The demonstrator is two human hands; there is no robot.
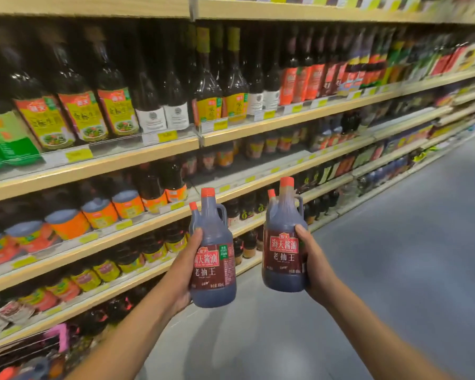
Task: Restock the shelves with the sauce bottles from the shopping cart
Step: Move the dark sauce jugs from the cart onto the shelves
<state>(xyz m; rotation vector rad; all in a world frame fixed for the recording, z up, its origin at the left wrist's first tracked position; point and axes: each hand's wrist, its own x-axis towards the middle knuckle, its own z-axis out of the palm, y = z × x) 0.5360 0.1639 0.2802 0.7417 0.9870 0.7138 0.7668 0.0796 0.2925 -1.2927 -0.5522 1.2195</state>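
Bare forearms stretched up from the bottom edge toward the middle. Left hand was curled round the side of the left bottle, thumb up by its shoulder, the red label facing the camera. A second cap, orange, showed just behind that bottle's shoulder; whether the same hand held what it belonged to could not be told. Right hand gripped the right bottle in the same manner, upright, with an extra cap showing beside its neck. Both dark bottles hung in the air, near each other but apart, in front of the lower shelves. Left of them the shelves carried orange-labelled jars, and higher up stood tall bottles with yellow labels. Grey floor ran off to the right.
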